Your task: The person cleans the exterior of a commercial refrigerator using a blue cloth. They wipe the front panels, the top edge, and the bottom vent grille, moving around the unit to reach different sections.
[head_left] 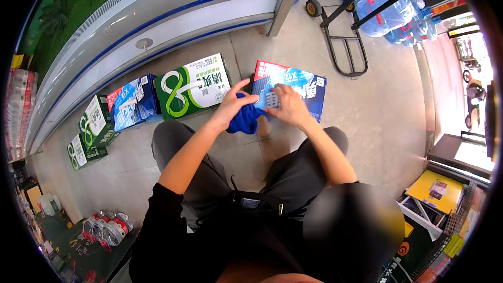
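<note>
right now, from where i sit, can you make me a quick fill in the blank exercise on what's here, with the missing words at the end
1. The left hand holds a cloth that is coloured ____.
2. Counting the green boxes that show on the floor, you get ____.
3. The trolley stands farther to the person's ____ than the cloth does.
4. The left sleeve is coloured ____.

Missing words: blue; three; right; black

The cloth point(244, 119) is deep blue. Right of it, a box point(305, 80) mixes blue, white and red; left of it, a carton point(191, 86) is green and white with a lime-green loop. Trousers point(294, 175) below it are grey.
</note>
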Action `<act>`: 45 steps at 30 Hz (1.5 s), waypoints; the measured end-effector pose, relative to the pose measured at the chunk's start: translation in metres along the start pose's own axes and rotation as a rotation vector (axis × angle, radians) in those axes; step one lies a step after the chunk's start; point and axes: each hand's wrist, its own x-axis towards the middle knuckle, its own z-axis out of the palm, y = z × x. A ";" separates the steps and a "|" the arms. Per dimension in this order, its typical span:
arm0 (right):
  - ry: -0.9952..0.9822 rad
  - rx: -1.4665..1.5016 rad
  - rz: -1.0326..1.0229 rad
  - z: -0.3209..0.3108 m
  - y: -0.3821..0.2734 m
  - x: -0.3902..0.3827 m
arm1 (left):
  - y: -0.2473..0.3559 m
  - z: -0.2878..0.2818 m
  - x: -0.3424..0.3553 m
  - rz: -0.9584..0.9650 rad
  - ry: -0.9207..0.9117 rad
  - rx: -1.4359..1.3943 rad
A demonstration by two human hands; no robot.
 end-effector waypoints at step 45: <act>0.335 0.582 0.496 0.092 0.065 0.027 | -0.120 -0.008 0.080 0.196 0.080 0.685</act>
